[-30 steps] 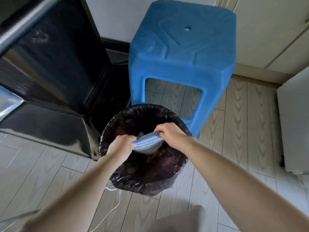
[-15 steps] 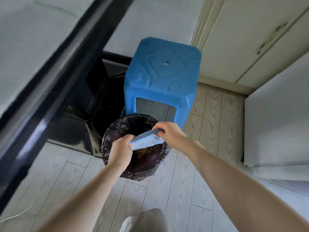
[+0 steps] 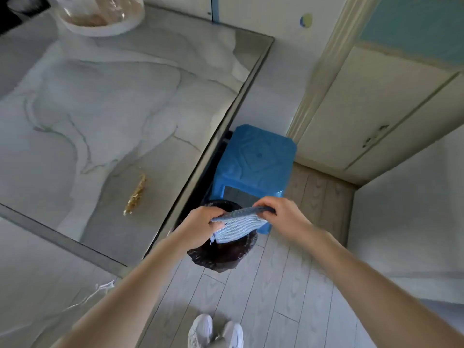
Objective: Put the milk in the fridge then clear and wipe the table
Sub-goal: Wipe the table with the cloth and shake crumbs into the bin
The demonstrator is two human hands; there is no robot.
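A blue striped cloth point(image 3: 238, 226) is stretched between my two hands above a bin with a black liner point(image 3: 221, 257) on the floor. My left hand point(image 3: 200, 226) grips the cloth's left end. At the right end, my right hand point(image 3: 282, 216) pinches its upper edge. To the left is the marble-patterned table point(image 3: 100, 109). A line of golden-brown crumbs point(image 3: 136, 195) lies on it near the right edge.
A blue plastic stool point(image 3: 253, 167) stands behind the bin beside the table. A white bowl of bagged food point(image 3: 100, 13) sits at the table's far end. Cream cabinet doors point(image 3: 371, 116) are at the right. My white shoes point(image 3: 216, 332) stand on the plank floor.
The view has risen and swung left, so the tabletop and crumbs now show. Both hands still hold the cloth over the bin, a little higher than before.
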